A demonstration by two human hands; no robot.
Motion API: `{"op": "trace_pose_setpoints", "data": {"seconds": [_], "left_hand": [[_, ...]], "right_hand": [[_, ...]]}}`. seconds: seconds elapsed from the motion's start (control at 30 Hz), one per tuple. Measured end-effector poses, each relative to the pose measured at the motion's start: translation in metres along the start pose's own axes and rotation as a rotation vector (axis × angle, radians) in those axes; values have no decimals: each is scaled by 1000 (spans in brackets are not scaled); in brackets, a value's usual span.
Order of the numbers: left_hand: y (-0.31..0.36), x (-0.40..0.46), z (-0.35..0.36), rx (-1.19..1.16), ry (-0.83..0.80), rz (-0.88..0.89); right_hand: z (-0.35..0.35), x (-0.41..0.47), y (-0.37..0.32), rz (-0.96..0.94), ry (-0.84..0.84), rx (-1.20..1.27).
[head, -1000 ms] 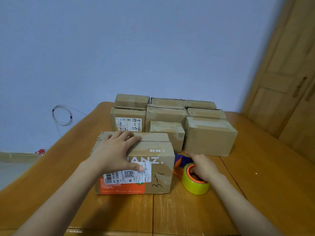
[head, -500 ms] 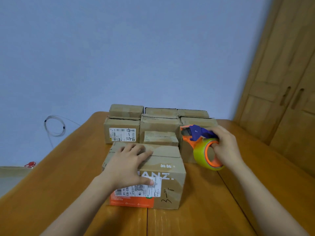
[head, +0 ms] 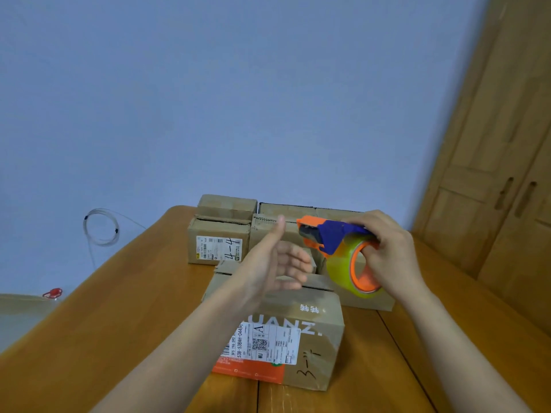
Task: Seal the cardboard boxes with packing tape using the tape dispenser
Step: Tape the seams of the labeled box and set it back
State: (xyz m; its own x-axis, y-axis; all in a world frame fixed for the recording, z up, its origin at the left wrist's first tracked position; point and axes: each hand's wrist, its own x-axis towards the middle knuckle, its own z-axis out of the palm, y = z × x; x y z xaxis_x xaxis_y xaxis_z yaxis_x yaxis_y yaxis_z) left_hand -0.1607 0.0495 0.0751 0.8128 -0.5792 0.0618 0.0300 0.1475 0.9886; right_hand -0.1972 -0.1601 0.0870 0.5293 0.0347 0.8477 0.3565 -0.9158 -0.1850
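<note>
A cardboard box (head: 313, 347) with a white shipping label and "3-1" written on it sits nearest me on the wooden table (head: 119, 323). My right hand (head: 390, 251) grips an orange and blue tape dispenser (head: 334, 236) with a yellowish tape roll (head: 343, 269), held in the air above the box's right rear. My left hand (head: 274, 266) hovers over the box top with fingers straight and thumb up, just left of the dispenser's mouth, holding nothing.
Several more cardboard boxes stand at the back of the table, one marked "4-4" (head: 219, 245). A coiled wire (head: 101, 228) hangs on the blue wall at left. Wooden cabinet doors (head: 507, 180) rise on the right.
My left hand lifted off the box top and opened toward the dispenser. My right hand picked the dispenser up from the table and brought it up over the box.
</note>
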Motion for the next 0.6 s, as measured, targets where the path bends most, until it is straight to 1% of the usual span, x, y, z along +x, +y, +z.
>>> {"op": "trace_pose_setpoints", "data": {"seconds": [0.07,0.2,0.4,0.6], "left_hand": [[7,1,4,-55,-19,-49],[11,3,4,-46,-30,-113],[13,5,-4,-79,-153,-291],[14,7,-1,-283,-200,-378]], "right_hand": [[2,1,-2,-24,-3,-17],[5,2,-1,-52,6,-41],[4,0,-2,-112,25,-112],[9,-3,-3,-237,84,-237]]}}
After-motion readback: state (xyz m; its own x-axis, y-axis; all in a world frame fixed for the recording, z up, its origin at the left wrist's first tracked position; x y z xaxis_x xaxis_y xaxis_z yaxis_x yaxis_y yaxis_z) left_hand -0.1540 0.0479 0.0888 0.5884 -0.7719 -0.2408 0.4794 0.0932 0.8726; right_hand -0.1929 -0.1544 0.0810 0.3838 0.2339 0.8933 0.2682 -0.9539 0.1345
